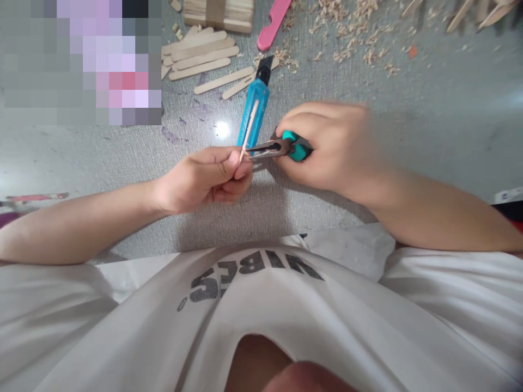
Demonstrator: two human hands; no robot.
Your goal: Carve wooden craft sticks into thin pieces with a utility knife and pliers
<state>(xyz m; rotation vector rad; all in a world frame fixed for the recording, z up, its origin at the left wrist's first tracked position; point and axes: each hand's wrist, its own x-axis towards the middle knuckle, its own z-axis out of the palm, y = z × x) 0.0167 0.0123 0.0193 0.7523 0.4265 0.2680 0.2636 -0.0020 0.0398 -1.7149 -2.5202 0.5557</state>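
My left hand [208,174] pinches a thin wooden strip [250,125] between thumb and fingers, and the strip points up and away from me. In my right hand [327,141] is a pair of long-nose pliers [281,146] with teal and black handles. The plier jaws reach left to the strip, just above my left fingertips. Whether they grip it or only touch it I cannot tell. Behind the strip lies a blue utility knife [261,97] on the table, its dark blade end pointing away. My right fingers are partly hidden behind the pliers.
Several craft sticks [204,54] lie loose beyond my hands, near a banded bundle of sticks [218,15]. A pink-handled tool [273,24] lies by them. Wood shavings [368,27] are scattered over the grey table [429,136]. More wooden pieces [496,13] sit far right.
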